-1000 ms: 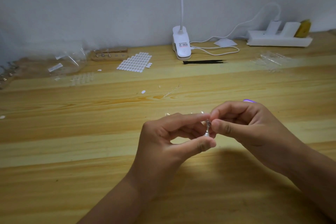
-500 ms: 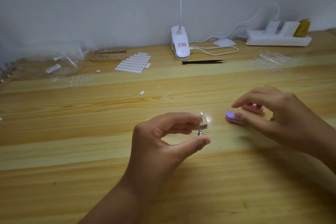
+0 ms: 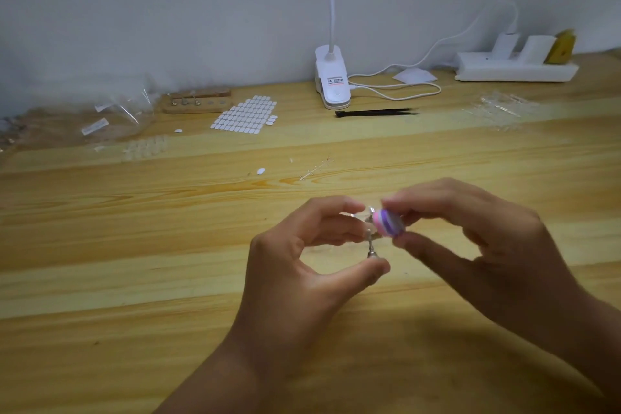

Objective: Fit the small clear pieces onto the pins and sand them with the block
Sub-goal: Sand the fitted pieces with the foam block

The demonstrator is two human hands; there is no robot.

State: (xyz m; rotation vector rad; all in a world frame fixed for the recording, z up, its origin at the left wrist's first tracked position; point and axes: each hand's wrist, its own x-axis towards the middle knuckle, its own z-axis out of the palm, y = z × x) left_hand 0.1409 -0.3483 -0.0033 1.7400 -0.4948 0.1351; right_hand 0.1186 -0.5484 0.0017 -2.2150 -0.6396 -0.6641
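Wooden desk point(image 3: 134, 245), well in front of the clip lamp point(image 3: 332, 84): our left hand point(image 3: 302, 272) pinches the pin point(image 3: 370, 242) upright, thumb below; our right hand point(image 3: 487, 239), just rightward, pinches the block point(image 3: 388, 222) against the pin's top, seemingly touching the blurred clear piece point(image 3: 366, 216).

A craft workbench: wooden table point(image 3: 134, 245), clip lamp point(image 3: 332, 84), tweezers point(image 3: 374, 113).
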